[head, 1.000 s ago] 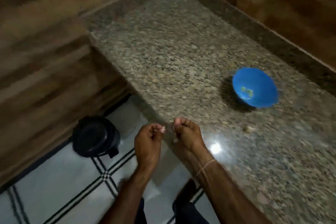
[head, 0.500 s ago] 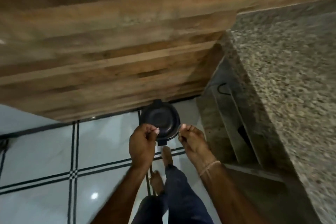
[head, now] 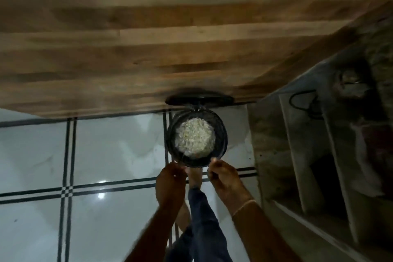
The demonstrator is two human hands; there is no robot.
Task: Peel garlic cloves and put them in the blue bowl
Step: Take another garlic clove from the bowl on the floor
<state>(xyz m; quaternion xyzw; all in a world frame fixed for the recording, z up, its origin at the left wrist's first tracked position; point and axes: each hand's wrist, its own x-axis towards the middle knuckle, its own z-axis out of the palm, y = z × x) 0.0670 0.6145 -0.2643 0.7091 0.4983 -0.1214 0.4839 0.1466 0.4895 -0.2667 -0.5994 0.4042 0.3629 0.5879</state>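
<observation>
At the bottom of the frame two bare forearms are reaching forward, with a leg (head: 205,221) in blue trousers standing between them. A pale thread (head: 244,204) is circling the right wrist. Just above, in the lower centre, the left hand (head: 171,183) and right hand (head: 225,178) are hovering side by side but apart, both over the near edge of a bin (head: 222,134). The fingers of each hand are curling inward with the tips bunching together. Motion blur is hiding whether either is pinching a clove or a scrap of skin, so that cannot be told, and where the bowl is standing cannot be told from this view either. A bare foot (head: 194,178) is showing between the hands, its toes pointing at the base of the bin. The bin is round and black, sitting on the floor at centre frame, and a pale, flaky heap (head: 194,138) is filling most of its mouth. Its lid (head: 198,99) is standing open at the far side, leaning against the wall. The floor (head: 110,151) is spreading out across the lower left in pale glossy tiles crossed by dark double lines, with a light glinting on it. Wood panelling (head: 148,49) is running across the whole upper half. Along the right edge grey stone shelving (head: 297,155) is rising in upright partitions, a black cable (head: 302,102) looping near its top.
</observation>
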